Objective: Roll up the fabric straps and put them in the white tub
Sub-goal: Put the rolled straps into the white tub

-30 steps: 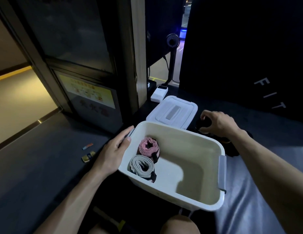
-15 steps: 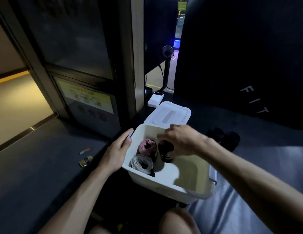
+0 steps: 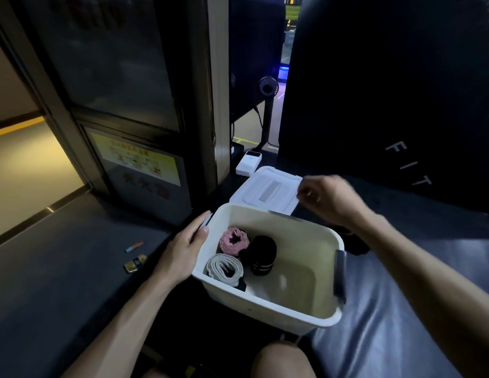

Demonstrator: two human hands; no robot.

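Your empty right hand [image 3: 329, 199], fingers loosely curled, was nearer the dark straps [image 3: 352, 241] lying just right of the white tub [image 3: 289, 312] than your left hand [image 3: 183, 255].

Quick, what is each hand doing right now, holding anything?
Left hand: open, resting against the white tub by its side handle.
Right hand: blurred above the tub's far edge; fingers loosely curled, nothing visibly held.

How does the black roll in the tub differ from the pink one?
The black roll is dark with thin pale bands low on its side; the pink roll is light pink with a wavy edge. The black roll sits nearer the tub's middle, the pink by the left wall. Both stand on end.
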